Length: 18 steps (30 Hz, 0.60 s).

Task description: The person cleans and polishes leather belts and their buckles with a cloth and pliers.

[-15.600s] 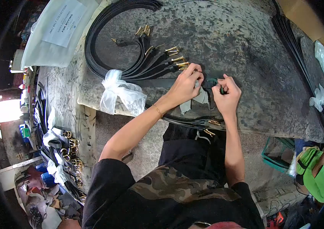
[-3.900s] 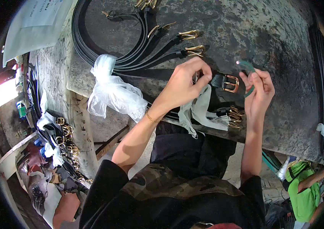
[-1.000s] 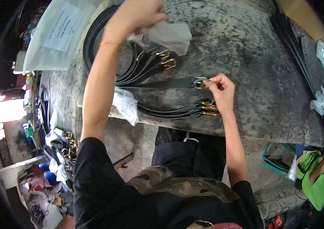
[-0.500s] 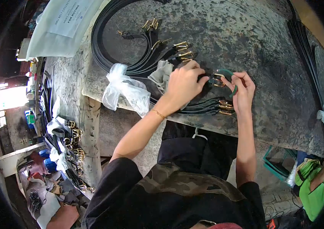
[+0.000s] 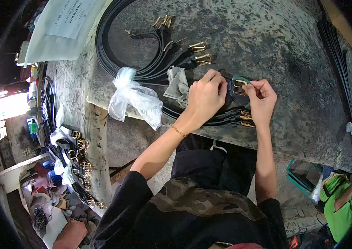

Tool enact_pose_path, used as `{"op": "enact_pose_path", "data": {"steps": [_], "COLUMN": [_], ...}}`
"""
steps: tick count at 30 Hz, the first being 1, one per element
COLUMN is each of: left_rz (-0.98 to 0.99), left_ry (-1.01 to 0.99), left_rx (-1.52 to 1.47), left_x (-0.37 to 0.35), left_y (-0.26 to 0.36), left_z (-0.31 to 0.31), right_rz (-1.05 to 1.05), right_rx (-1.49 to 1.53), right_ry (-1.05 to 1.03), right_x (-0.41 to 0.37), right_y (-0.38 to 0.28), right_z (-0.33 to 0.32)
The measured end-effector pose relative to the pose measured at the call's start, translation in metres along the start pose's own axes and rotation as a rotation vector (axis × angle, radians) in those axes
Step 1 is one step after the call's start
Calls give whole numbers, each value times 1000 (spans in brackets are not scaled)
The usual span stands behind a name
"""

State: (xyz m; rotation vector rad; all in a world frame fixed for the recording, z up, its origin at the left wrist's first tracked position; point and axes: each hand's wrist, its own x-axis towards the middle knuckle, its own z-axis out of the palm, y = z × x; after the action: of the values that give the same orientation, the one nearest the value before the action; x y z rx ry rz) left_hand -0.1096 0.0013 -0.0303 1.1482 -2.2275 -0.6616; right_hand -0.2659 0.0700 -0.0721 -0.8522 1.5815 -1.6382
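A black belt with a gold buckle is between my two hands, above the worktable. My left hand is closed at the strap side of the buckle, its fingertips partly hidden. At the buckle's right side, my right hand pinches a thin green strip that curves behind the buckle. Just below lie several black belts with gold buckles, side by side near the table edge. A crumpled grey cloth sits to the left of my left hand.
Coiled black belts with gold buckles lie at the upper left, beside a knotted clear plastic bag. Black straps run along the right side. More buckled belts hang at the left. A person in green is at lower right.
The green strip has drawn in from a wide loop around my right fingers to a small curve at the buckle. My right fingers have moved left against the buckle.
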Motion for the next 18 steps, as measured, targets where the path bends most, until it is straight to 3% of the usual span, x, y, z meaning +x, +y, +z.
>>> {"op": "enact_pose_path", "data": {"steps": [18], "left_rz": [-14], "left_ry": [10], "left_rx": [-12], "left_x": [-4], "left_y": [-2], "left_z": [1], "right_rz": [48], "right_rx": [-88], "right_ry": [-27], "right_x": [-1], "right_y": [-5], "right_z": [1]}}
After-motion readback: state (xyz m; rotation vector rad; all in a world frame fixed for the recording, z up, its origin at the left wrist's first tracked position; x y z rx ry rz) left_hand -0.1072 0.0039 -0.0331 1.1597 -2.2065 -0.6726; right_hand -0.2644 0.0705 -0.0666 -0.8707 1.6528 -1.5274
